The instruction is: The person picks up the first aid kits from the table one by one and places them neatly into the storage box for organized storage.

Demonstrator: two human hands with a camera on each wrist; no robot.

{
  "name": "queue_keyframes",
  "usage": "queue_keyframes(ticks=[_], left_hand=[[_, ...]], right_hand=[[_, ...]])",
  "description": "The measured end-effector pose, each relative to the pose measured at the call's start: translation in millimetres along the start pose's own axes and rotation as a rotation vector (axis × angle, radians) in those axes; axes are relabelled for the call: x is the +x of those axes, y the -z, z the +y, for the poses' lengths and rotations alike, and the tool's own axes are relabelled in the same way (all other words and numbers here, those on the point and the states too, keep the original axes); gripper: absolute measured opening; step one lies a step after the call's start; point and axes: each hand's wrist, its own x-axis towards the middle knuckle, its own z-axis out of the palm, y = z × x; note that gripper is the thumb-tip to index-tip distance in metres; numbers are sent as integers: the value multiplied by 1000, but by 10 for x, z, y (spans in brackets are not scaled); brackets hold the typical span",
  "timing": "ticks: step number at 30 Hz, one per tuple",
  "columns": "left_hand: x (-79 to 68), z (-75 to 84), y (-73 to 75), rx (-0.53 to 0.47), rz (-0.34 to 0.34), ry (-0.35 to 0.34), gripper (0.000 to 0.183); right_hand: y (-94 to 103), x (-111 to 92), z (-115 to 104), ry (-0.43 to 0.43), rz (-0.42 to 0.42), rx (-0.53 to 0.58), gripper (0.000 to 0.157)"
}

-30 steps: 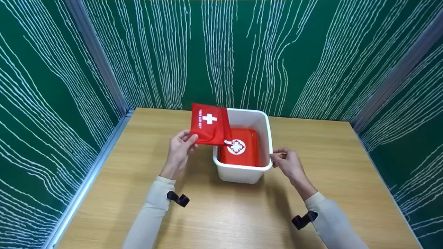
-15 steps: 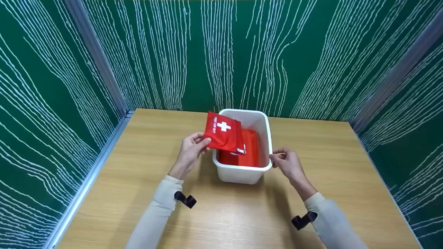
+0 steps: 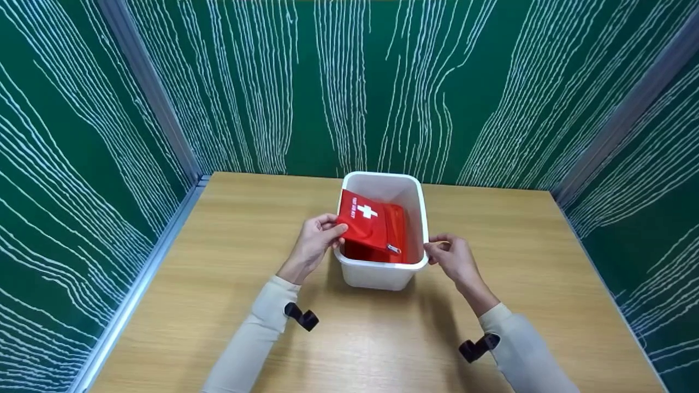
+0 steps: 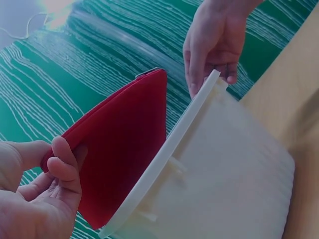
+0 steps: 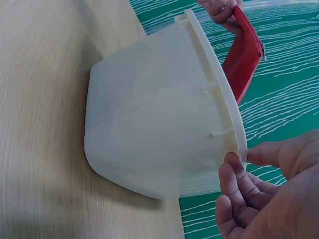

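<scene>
My left hand (image 3: 318,240) pinches the left edge of a red first aid pouch (image 3: 365,226) with a white cross and a zipper pull at its lower right corner. The pouch tilts over the mouth of a white plastic bin (image 3: 377,277), its far end dipping inside the rim. Below it in the bin lies a red case (image 3: 400,218), mostly covered by the pouch. At the bin's right front corner my right hand (image 3: 453,259) pinches the rim between thumb and fingers. In the left wrist view the pouch (image 4: 124,144) stands above the rim, its dark red back showing.
The bin stands upright on a light wooden table (image 3: 349,338), near its back edge. Green panels (image 3: 404,82) with white wavy lines rise behind and on both sides, joined by grey metal posts (image 3: 153,93). A black camera mount (image 3: 301,316) sits on each sleeve.
My left hand has moved the pouch right and down, from beside the bin's left rim to over its opening, covering the case's white emblem. The right hand has stayed at the rim.
</scene>
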Motion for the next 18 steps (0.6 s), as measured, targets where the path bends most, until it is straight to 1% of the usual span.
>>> queue_keyframes(ticks=[4,8,18], left_hand=[[3,-16,-40,-2,17,14,12],[2,-17,-79,17,30,32,15],[-8,-36,-154,112,38,89,20]], right_hand=[[1,3,-8,0,-2,0,26],[13,-3,-14,-9,-5,-11,27],[20,-9,-21,-24,-13,-13,28]])
